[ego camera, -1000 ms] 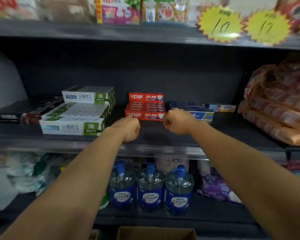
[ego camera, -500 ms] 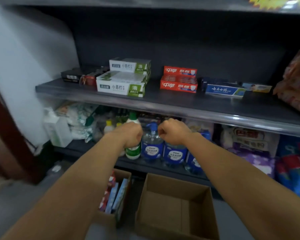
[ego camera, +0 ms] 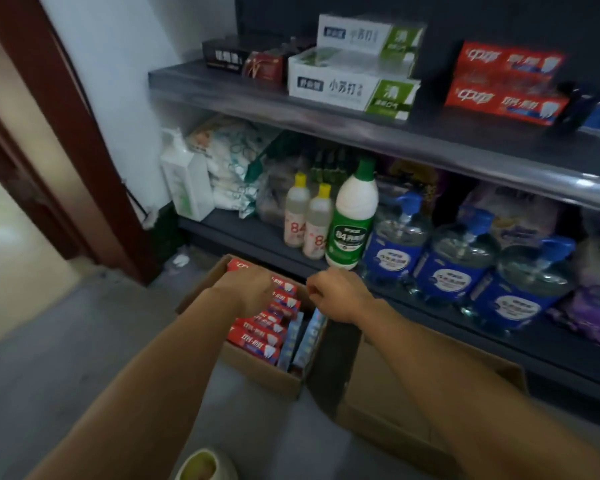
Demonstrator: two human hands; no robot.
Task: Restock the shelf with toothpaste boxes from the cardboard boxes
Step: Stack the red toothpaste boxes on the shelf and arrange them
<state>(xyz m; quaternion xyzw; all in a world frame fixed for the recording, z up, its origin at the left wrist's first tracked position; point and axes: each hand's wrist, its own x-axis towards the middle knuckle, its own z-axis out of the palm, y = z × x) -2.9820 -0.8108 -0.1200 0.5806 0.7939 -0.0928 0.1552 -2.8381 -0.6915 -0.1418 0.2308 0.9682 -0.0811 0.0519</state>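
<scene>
The shelf (ego camera: 326, 109) already carries red toothpaste boxes (ego camera: 506, 84) stacked beside green-and-white ones (ego camera: 354, 88), with bare room along its front edge. On the floor, the left cardboard box (ego camera: 257, 372) is packed with red toothpaste cartons (ego camera: 253, 341), so plenty remains to move; the right cardboard box (ego camera: 395, 410) looks empty, though arms hide much of it. The left hand (ego camera: 248, 289) rests down on the cartons, grip unclear. The right hand (ego camera: 336, 294) hovers loosely curled, holding nothing.
</scene>
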